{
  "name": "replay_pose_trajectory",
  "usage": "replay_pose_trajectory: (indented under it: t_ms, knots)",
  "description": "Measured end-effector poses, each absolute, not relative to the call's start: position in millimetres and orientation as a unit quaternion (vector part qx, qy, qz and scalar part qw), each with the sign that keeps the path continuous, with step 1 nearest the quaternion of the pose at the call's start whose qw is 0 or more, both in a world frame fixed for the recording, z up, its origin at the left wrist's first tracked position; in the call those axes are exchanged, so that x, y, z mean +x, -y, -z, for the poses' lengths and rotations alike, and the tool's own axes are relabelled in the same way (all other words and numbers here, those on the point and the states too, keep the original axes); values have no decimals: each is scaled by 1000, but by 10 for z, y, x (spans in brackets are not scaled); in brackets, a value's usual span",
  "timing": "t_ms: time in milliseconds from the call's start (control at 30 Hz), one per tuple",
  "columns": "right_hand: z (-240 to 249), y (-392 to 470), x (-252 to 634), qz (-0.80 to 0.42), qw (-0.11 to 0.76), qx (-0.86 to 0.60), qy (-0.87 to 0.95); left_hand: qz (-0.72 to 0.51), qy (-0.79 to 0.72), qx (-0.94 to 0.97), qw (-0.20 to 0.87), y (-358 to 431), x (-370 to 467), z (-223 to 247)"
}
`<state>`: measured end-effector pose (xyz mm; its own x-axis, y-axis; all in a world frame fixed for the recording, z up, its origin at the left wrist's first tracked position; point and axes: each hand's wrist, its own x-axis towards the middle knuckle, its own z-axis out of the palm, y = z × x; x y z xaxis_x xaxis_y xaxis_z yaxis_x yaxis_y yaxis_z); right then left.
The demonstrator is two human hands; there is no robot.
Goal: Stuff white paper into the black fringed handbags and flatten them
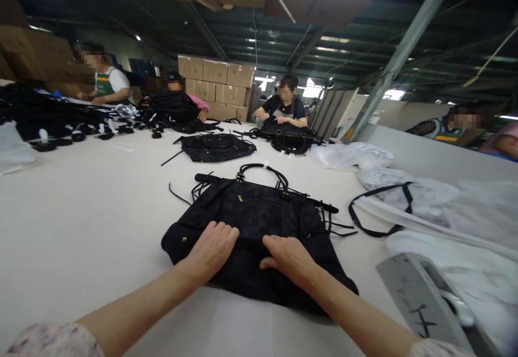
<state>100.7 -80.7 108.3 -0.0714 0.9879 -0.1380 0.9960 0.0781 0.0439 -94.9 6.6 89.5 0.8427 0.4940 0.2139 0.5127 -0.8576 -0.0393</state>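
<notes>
A black handbag [259, 214] lies flat on the white table in front of me, its looped handles pointing away. Dark straps and thin cords stick out at both upper sides, and a gold zipper pull shows on the front. My left hand [214, 246] is closed on the bag's fabric left of the middle, fingers curled under. On the right half, my right hand [289, 257] grips the fabric too, its fingers bent and its thumb lower down. The cloth between the hands looks bunched; the fingertips are partly hidden.
Another black bag [216, 146] lies beyond mine. Piled black bags [60, 114] fill the far left. At right are a black strap [380, 189], clear plastic bags [477, 211] and a grey box [416, 297]. Several people work around the table; cartons [214, 87] stand behind.
</notes>
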Motion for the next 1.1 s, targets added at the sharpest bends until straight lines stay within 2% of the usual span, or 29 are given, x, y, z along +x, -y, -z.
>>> replay_pose_trajectory:
  t_ms: [100,200,267,400,500,667,867,1000,1033,1100]
  knots:
    - [-1106,851,980,30,50,692,-719,144,300,-942,52,128,-728,-900]
    - [-1166,896,1079,59,-15,720,-691,160,284,-944,44,200,-570,-803]
    - [-1254,924,1242,178,-46,711,-679,163,269,-948,43,176,-527,-737]
    - [-1473,997,1625,522,-67,629,-572,179,255,-949,45,105,-531,-697]
    - [-1543,1047,1766,579,-67,622,-524,189,240,-951,41,88,-557,-714]
    - [-1453,1029,1823,558,-56,641,-524,228,213,-950,10,47,-589,-703]
    - [-1230,1155,1783,262,-124,734,-614,208,222,-952,22,-11,-558,-663]
    - [-1108,1363,1696,84,-77,731,-673,207,221,-953,33,-8,-550,-666]
    - [-1111,1412,1708,62,-59,738,-669,209,219,-952,36,-5,-552,-668]
    - [-1175,1503,1789,99,-52,756,-645,213,214,-952,41,1,-555,-668]
